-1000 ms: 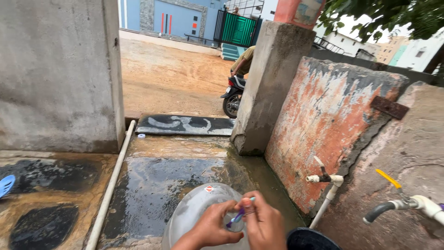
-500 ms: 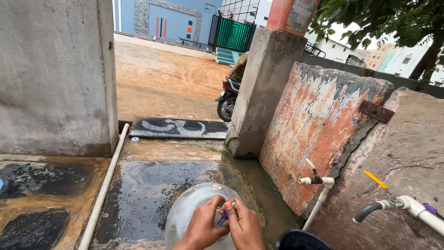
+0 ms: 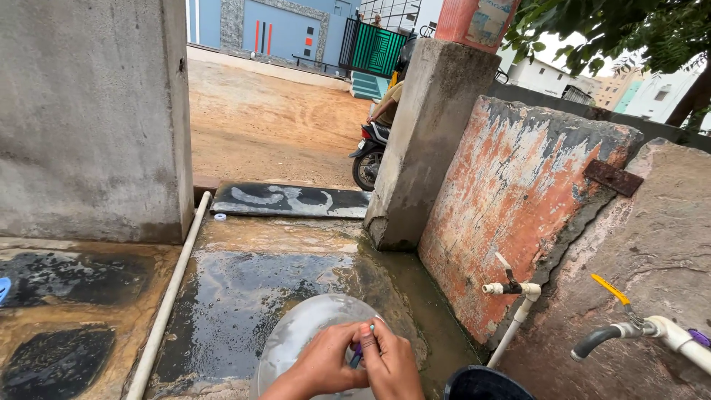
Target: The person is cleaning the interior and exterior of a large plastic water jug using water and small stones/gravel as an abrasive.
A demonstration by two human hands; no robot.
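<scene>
Both hands at the bottom edge of the head view, over a big clear jug (image 3: 307, 337) lying on wet concrete floor (image 3: 244, 296). Left hand (image 3: 322, 364) cupped on the jug's upper side, fingers curled toward the mouth area. Right hand (image 3: 392, 363) pinched on a small blue-purple piece (image 3: 358, 355) — cap or seal tab, too small to tell — held right at the jug's top between the two hands. Neither hand slack; both clenched in close on the same spot.

Step in hand, judged: working the closure at the jug's mouth — gripping it, not yet clear of the jug. Looks early in the job; jug appears empty, though hard to tell through the cloudy wall.

Next move calls for a firm pinch on the small piece and a steady counter-hold on the jug, since a round body on a slick floor may roll.

Around: white tap (image 3: 511, 289) with upright pipe on the peeling red wall (image 3: 511, 215), just right of the jug; second tap (image 3: 629, 330) with yellow lever further right; dark bucket rim (image 3: 481, 384) beside the right hand; white pipe (image 3: 170, 296) running along the floor on the left; parked motorbike (image 3: 368, 159) well beyond, past the pillar (image 3: 426, 141).
</scene>
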